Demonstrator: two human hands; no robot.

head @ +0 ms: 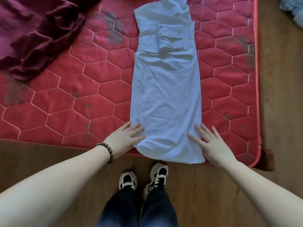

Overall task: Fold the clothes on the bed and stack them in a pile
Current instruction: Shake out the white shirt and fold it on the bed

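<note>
Head view: I see the white garment folded into a long strip on the red mattress. Left hand and right hand lie flat, fingers straight, flanking its near end. Maroon cloth sits far left of it.

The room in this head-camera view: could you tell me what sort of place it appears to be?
Probably a bedroom at home. A red quilted mattress lies bare above a wooden floor, with a white garment laid long on it and a maroon garment heaped beside.

two hands, two garments, one mattress, two shoes
</note>
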